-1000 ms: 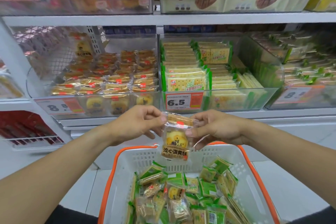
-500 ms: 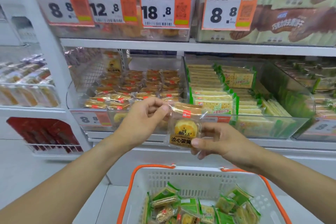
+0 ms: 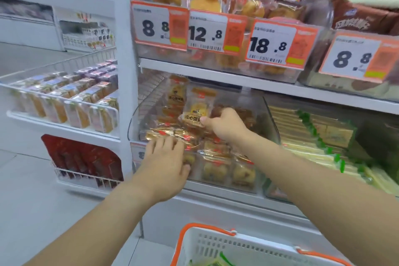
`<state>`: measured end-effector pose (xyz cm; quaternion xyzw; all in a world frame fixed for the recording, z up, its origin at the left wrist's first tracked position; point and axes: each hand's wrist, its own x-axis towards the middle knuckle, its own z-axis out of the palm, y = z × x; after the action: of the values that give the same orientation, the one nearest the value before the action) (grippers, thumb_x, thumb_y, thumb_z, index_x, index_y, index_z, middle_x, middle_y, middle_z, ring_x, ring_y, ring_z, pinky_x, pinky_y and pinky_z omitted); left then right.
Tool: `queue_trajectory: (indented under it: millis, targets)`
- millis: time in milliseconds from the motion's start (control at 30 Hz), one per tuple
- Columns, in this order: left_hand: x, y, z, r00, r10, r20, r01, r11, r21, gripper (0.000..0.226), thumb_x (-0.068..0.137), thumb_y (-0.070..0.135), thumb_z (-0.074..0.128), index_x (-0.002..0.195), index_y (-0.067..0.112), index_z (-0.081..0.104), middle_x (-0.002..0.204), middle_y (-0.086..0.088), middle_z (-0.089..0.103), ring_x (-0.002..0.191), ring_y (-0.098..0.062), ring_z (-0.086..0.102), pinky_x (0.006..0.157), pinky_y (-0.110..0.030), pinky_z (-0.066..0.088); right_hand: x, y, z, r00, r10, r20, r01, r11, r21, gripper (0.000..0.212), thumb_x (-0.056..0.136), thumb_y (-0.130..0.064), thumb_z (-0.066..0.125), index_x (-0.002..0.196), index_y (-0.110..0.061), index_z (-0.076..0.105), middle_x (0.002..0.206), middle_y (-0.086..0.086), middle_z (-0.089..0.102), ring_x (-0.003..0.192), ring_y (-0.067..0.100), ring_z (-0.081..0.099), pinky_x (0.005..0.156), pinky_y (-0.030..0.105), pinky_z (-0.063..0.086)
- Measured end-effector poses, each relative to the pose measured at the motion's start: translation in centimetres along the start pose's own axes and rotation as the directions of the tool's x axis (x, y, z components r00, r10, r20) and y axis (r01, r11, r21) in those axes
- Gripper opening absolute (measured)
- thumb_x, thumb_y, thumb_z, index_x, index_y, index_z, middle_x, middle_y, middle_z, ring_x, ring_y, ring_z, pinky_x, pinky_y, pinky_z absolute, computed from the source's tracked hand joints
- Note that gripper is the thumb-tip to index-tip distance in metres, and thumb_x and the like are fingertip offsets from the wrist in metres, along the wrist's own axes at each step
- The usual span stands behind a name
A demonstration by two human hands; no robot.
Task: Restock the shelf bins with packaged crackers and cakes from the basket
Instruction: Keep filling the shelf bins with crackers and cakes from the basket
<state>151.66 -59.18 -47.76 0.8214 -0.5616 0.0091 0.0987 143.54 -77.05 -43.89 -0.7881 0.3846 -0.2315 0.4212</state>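
Observation:
My right hand [image 3: 224, 124] pinches a clear-wrapped yellow cake packet [image 3: 197, 110] and holds it upright inside the clear cake bin [image 3: 135, 119] on the middle shelf. Rows of the same cake packets [image 3: 216, 164] fill that bin. My left hand [image 3: 165, 162] rests with straight fingers on the packets at the bin's front edge. The white basket with orange rim [image 3: 216, 244] stands below at the bottom, only its far end in view, with a bit of green packaging inside.
Right of the cake bin a clear bin holds green-edged cracker packs [image 3: 319, 136]. The shelf above carries cake bins with orange price tags [image 3: 280, 45]. A white upright post [image 3: 127, 71] bounds the bin on the left, with wire racks of snacks [image 3: 71, 101] beyond it.
Both hands have moved up and forward from above the basket into the cake bin. My left hand has let go of the packet and now rests on the front packets; the right still holds it.

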Motion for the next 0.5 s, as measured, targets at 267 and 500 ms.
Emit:
queue_trajectory:
  millis: [267, 500]
  targets:
    - [-0.3, -0.7, 0.4, 0.997, 0.066, -0.025, -0.066, 0.998, 0.007, 0.047, 0.099, 0.046, 0.042, 0.138, 0.022, 0.034, 0.14, -0.002, 0.032, 0.134, -0.025, 0.026, 0.122, -0.042, 0.009, 10.9, -2.5, 6.3, 0.99, -0.054, -0.132, 0.014, 0.958, -0.287, 0.033, 0.097, -0.037, 0.064, 0.11, -0.007, 0.068, 0.104, 0.004, 0.07, 0.085, 0.02, 0.065, 0.064, 0.026, 0.049]
    - [0.1, -1.1, 0.8, 0.994, 0.079, -0.071, -0.08, 0.997, -0.003, 0.043, 0.099, 0.029, 0.042, 0.14, 0.019, 0.036, 0.145, -0.006, 0.031, 0.135, -0.028, 0.025, 0.121, -0.044, 0.007, 12.4, -1.4, 9.6, 0.971, -0.103, -0.217, 0.007, 0.915, -0.403, 0.041, 0.092, -0.044, 0.069, 0.106, -0.006, 0.068, 0.107, 0.009, 0.071, 0.099, 0.027, 0.068, 0.076, 0.03, 0.047]
